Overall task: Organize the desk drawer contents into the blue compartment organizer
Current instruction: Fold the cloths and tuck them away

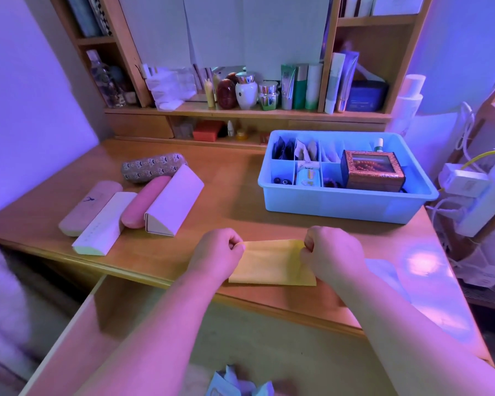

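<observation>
Both hands pinch a yellow envelope at the desk's front edge.

The yellow envelope [272, 265] lies low centre; left hand [216, 252] and right hand [333, 252] grip its far corners. Blue organizer [343, 204] sits right of centre, glasses cases [132, 207] left.

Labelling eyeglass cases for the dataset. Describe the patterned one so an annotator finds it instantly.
Start at the wooden desk, left half, where five cases lie clustered. The patterned eyeglass case lies farthest back, behind the pink case and white triangular case. It alone is printed; the others are plain.
</observation>
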The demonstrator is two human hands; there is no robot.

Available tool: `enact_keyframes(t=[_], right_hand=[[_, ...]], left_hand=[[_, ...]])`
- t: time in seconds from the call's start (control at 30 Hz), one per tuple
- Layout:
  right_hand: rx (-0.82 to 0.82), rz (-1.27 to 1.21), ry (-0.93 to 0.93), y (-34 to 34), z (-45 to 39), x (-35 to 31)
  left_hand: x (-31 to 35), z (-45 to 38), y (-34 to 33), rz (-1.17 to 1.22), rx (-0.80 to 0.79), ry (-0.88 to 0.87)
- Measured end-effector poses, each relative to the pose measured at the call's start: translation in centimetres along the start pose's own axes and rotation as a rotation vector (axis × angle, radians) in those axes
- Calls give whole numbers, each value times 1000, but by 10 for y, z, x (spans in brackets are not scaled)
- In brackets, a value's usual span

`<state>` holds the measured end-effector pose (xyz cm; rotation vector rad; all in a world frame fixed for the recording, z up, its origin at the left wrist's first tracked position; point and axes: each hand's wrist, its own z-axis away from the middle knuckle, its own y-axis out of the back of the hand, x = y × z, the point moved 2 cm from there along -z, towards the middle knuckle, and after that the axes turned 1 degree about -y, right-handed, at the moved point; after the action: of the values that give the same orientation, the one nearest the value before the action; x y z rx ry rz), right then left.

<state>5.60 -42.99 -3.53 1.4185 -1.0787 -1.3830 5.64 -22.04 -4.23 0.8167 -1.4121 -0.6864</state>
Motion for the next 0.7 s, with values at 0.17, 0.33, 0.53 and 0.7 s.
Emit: enact_keyframes(t=[0.17,0.33,0.53,0.7], right_hand=[[56,30,86,3,-1,-1],[19,-74,64,0,-4,-3],[-65,-83,-4,0,-12,-2],[-91,-83,-40,1,-16,-4]], left_hand=[[-4,0,0,27,-16,-11],[-2,-2,-1,-4,-14,2],[1,-6,-4,-82,-36,41],[6,-8,-3,-139,-60,77]])
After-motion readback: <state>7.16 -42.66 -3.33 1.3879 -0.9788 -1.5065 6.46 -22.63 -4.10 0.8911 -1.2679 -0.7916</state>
